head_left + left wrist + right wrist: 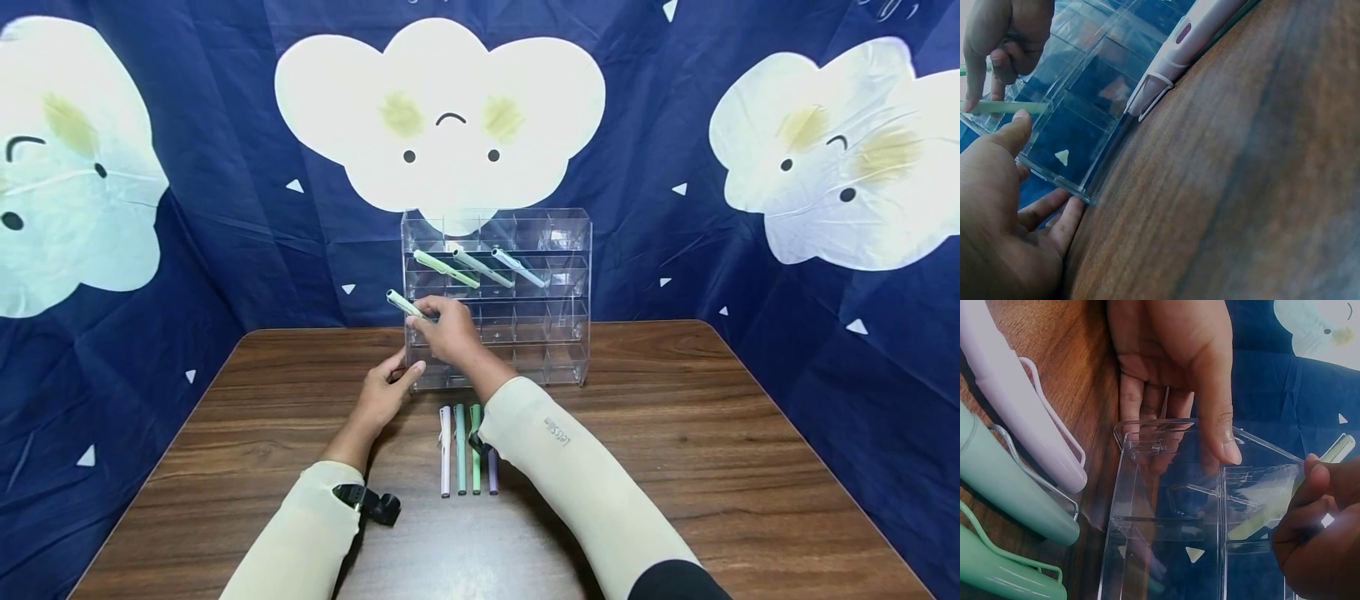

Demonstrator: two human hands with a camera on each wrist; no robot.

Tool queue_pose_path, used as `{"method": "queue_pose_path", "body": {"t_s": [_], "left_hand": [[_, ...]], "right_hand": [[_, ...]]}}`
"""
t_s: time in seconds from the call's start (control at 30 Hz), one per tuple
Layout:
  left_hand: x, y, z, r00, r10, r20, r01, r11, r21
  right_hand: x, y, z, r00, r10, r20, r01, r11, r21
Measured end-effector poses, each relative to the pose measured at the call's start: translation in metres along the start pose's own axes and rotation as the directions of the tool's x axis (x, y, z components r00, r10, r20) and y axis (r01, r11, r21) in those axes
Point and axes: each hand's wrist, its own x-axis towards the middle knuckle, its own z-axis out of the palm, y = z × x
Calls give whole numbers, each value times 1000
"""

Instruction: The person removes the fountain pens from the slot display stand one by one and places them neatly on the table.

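A clear plastic rack [567, 310] with tiers of compartments stands near the back of the table. My right hand [452, 333] pinches a pale green pen [402, 302] at the rack's left side. The pen slants, its capped end up to the left and its lower end within a leftmost compartment of the third tier down. With thumb in front and fingers at the side and behind, my left hand [381, 395] grips the rack's lower left edge. In the second tier lean a light green pen [446, 268], a grey-green pen [482, 268] and a pale blue pen [519, 268].
In front of the rack, a pale pink pen [446, 454], a teal pen [461, 454], a green pen [476, 477] and a purple pen [492, 475] lie side by side on the wooden table [712, 467]. A dark blue cloth [645, 150] with clouds hangs behind.
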Motion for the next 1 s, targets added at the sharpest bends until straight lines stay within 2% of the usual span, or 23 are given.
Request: {"method": "queue_pose_path", "body": {"t_s": [0.23,0.43,0.57,0.8,1.0], "left_hand": [[-1,1,0,1000,-5,0,5,1000,-6],[0,0,0,1000,-13,7,13,1000,10],[0,1,1,1000,-13,4,13,1000,11],[-1,1,1,1000,-9,2,9,1000,11],[-3,2,1,1000,-1,7,1,1000,5]], "right_hand": [[2,1,0,1000,4,7,-5,993,118],[3,-1,1,1000,14,11,-16,995,103],[2,-2,-1,1000,-17,-12,18,994,110],[3,-5,-4,988,-111,-105,121,988,96],[2,-10,-9,987,-134,-90,151,961,231]]}}
